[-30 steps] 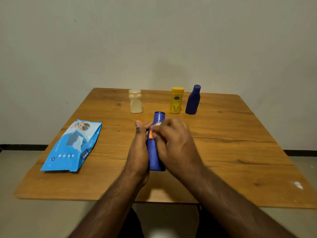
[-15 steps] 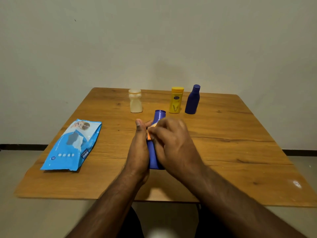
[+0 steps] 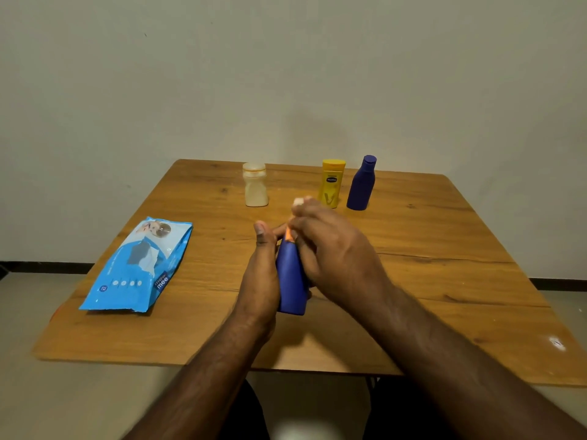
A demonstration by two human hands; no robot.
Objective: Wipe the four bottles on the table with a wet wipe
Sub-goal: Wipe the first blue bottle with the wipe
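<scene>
Left hand [image 3: 259, 274] grips the blue bottle [image 3: 290, 281] by its side near the middle of the tabletop [image 3: 444, 281], bottle tilted with its top pointing away from the person; right hand [image 3: 330, 249] is curled over the bottle's upper end, pinching a small white wet wipe [image 3: 298, 202] that sticks out past the fingertips. Behind the blue bottle, well apart from it, stand the cream bottle [image 3: 255, 188], yellow bottle [image 3: 332, 182] and dark blue bottle [image 3: 362, 183], all upright near the far edge. Blue wipes pack [image 3: 136, 268] lies flat left of the held bottle.
</scene>
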